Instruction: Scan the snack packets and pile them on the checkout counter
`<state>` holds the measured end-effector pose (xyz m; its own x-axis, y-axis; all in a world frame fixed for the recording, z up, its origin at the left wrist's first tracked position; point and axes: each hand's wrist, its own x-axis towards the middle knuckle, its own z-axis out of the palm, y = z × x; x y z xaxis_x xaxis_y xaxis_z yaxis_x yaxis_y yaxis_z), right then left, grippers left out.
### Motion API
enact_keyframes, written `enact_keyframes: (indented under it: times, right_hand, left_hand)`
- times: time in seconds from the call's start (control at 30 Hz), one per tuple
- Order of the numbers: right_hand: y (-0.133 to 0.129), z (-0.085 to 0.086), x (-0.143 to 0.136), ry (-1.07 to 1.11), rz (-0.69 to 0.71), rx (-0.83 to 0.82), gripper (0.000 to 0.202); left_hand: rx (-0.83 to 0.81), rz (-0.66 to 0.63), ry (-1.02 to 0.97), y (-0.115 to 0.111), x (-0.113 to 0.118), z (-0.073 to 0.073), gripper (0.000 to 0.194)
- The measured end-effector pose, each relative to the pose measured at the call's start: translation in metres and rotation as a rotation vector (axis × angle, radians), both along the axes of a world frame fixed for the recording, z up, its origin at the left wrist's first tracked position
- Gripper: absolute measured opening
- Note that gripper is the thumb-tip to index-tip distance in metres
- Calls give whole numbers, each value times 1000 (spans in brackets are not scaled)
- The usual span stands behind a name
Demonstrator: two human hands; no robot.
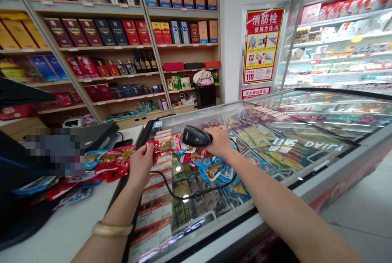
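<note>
My right hand [219, 140] is closed round the handle of a black barcode scanner [196, 136], whose head points left above the glass freezer lid. In my left hand [142, 163], the fingers pinch the left end of a red snack packet [165, 146], which lies below and left of the scanner head. Several blue and red snack packets [214, 168] rest on the glass under the scanner. Another pile of red and blue packets [112, 163] is on the white counter, left of my left hand. A black cable loops over the glass.
The glass-topped freezer [321, 173] extends to the right. On the left counter [88, 210] are a dark monitor and a black device [94, 134]. Shelves of boxes [107, 46] stand behind; a lit cooler [346, 46] is at the back right.
</note>
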<state>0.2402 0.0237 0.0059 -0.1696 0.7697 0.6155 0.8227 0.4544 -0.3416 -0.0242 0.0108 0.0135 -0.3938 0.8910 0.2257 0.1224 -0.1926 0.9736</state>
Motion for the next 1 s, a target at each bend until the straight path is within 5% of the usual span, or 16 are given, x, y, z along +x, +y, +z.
enact_keyframes:
  times: [0.3,1.0]
  right_hand:
    - [-5,1,-5,-118,84,-20,27]
    - [-6,4,-4,-176,101,-67,27]
  left_hand:
    - [90,86,271,12,-13,-17,43]
    - [95,65,331,3,-10,-10,41]
